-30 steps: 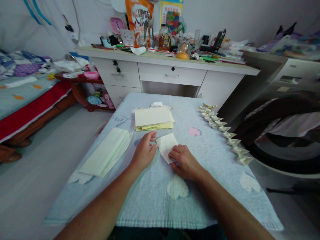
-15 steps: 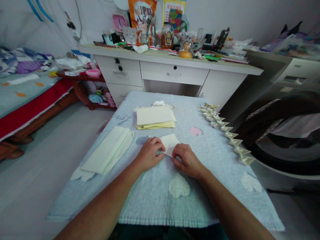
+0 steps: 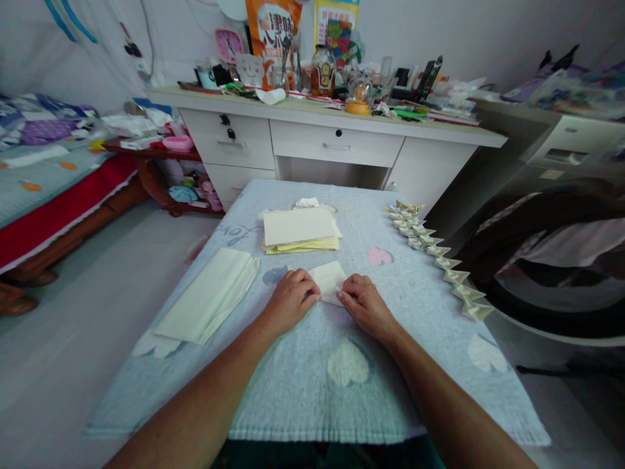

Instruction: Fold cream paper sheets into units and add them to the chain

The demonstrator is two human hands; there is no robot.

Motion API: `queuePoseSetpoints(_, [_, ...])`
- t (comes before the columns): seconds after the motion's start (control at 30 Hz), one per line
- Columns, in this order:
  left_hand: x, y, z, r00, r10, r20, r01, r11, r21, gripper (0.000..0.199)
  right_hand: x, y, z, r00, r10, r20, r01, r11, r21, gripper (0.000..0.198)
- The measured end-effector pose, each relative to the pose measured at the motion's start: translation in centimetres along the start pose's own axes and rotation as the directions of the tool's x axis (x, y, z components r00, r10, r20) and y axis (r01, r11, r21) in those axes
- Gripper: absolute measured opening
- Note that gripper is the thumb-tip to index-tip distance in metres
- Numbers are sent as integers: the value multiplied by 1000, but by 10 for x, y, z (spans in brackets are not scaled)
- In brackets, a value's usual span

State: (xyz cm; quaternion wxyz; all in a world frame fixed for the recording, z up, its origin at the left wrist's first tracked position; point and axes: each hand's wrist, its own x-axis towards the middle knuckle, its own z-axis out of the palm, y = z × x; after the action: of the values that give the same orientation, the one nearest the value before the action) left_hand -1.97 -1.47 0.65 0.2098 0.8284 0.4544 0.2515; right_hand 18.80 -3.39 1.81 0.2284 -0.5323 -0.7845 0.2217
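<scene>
A small cream sheet of paper point(image 3: 328, 279) lies on the cloth-covered table between my hands. My left hand point(image 3: 295, 296) pinches its left edge, fingers closed. At the sheet's right edge, my right hand point(image 3: 364, 303) has thumb and fingertips closed on the paper. Just beyond is a stack of cream and yellow paper point(image 3: 301, 226). Left of my left hand rests a bundle of larger pale folded sheets point(image 3: 208, 296). Along the table's right side runs a row of folded pointed paper pieces point(image 3: 446, 264).
The tablecloth point(image 3: 351, 410) is pale blue with heart shapes. Behind the table stands a white desk point(image 3: 336, 133) crowded with jars, bags and small items. A front-loading washing machine point(image 3: 561, 156) is at the right, a bed point(image 3: 73, 195) at the left.
My right fingers have shifted slightly up along the sheet's right edge, and the near edge of the paper now lies flatter. My left hand stays almost in place.
</scene>
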Motion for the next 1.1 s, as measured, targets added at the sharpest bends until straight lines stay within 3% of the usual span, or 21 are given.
queuePoseSetpoints(0.17, [1, 3, 1, 999, -31, -12, 31, 998, 60, 3, 1, 1, 6, 989, 127, -78, -134, 986, -96, 22])
queuePoseSetpoints(0.4, [0, 2, 4, 999, -24, -21, 26, 995, 91, 3, 2, 1, 11, 968, 211, -133, -232, 958, -167, 19])
queuePoseSetpoints(1.1, [4, 3, 7, 997, -59, -58, 64, 995, 77, 8, 3, 3, 14, 966, 224, -132, -249, 942, -225, 20])
